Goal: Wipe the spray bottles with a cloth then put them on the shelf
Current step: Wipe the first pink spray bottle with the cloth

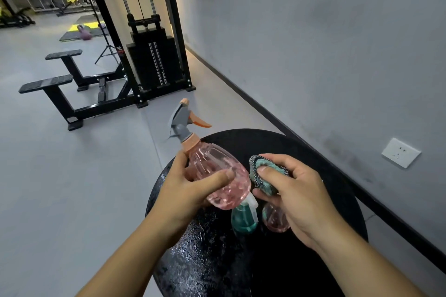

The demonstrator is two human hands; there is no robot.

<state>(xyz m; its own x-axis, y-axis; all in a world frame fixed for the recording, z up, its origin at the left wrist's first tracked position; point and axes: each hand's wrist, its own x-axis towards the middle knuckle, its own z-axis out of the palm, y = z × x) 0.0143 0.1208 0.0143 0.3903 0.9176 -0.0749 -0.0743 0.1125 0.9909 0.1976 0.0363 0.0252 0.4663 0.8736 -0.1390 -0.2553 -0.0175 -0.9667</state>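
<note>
Overhead, left hand [190, 188] grips pink spray bottle [218, 176] above far-left edge of round black counter [301, 149], fingers curled round body, nozzle tilted away; right hand [296, 198] pinches bunched teal cloth [264, 173] just beside bottle; teal spray bottle [243, 220] and second pink bottle [275, 220] stand mid-counter beneath hands; weight machine [154, 60] behind; wall socket [400, 152] at right.

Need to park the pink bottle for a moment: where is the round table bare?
Bare patches on the black table: the far side toward the wall, and the near part between the forearms. Crowded: the middle, where the teal bottle and second pink bottle stand under the right hand.
</note>
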